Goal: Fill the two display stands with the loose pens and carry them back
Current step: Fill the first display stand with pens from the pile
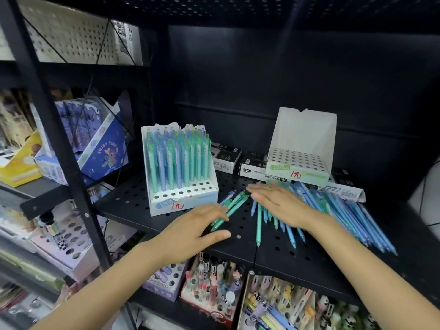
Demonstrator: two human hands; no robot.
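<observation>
under the left hand, at its fingertips, sits a small bundle of green and blue pens, roughly four or five, hard to count exactly. fingers are curled over the near ends and look like they're gathering or pinching the bundle against the shelf; thumb is out flat on the metal, so grip looks partial, not a full clamp.

right hand lies flat, fingers straight, pressing on the big loose pile. holding nothing, just pinning or sweeping. pile fans out right of and toward the viewer from that hand, far too many to count, dozens by the look of it.

step in hand, my read: filling stand one. left stand sits just beyond the left hand, mostly full, upright pens in the back rows; front row and part of the second show open holes, maybe a dozen or so.

second stand sits beyond the right hand, all holes visible and no pens in it. so two stands: one mostly done, one untouched.

next move calls for: lift the bundle, square the tips, drop pens one per hole into the front rows of the left stand. risk: pens roll off the shelf lip; a few tips already overhang near the edge.

behind the stands: dark flat boxes, at least three, count unclear.
</observation>
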